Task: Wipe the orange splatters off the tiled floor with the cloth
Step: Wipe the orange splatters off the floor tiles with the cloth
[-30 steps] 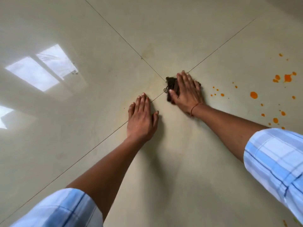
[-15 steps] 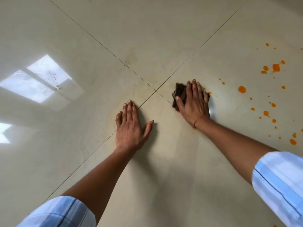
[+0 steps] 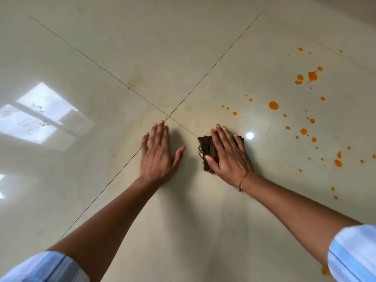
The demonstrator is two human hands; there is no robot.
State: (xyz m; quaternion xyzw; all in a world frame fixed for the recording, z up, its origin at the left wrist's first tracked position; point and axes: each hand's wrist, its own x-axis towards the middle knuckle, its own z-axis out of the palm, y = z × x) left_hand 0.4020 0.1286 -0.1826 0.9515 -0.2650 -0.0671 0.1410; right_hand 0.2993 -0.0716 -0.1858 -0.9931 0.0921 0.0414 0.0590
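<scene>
My right hand [image 3: 230, 157] lies flat on a folded dark brown cloth [image 3: 205, 151], pressing it onto the glossy cream tiled floor [image 3: 183, 58]. Only the cloth's frayed left edge and a far corner show past my fingers. Orange splatters [image 3: 273, 105] dot the tile to the right of the cloth, with a larger blotch [image 3: 312, 75] further back and several small drops [image 3: 235, 113] just beyond my fingertips. My left hand [image 3: 158, 157] rests flat on the floor with spread fingers, empty, a little left of the cloth, over a grout line.
Four tiles meet at a grout cross [image 3: 168, 117] just beyond my left fingertips. A bright window reflection [image 3: 38, 115] lies on the left tile. More orange drops [image 3: 337, 162] spread towards the right edge, and one spot [image 3: 325, 271] sits beside my right sleeve.
My right hand has slid the cloth back towards me and rightwards, away from the grout cross. The left hand has stayed planted flat. The small drops beyond my right fingertips show again.
</scene>
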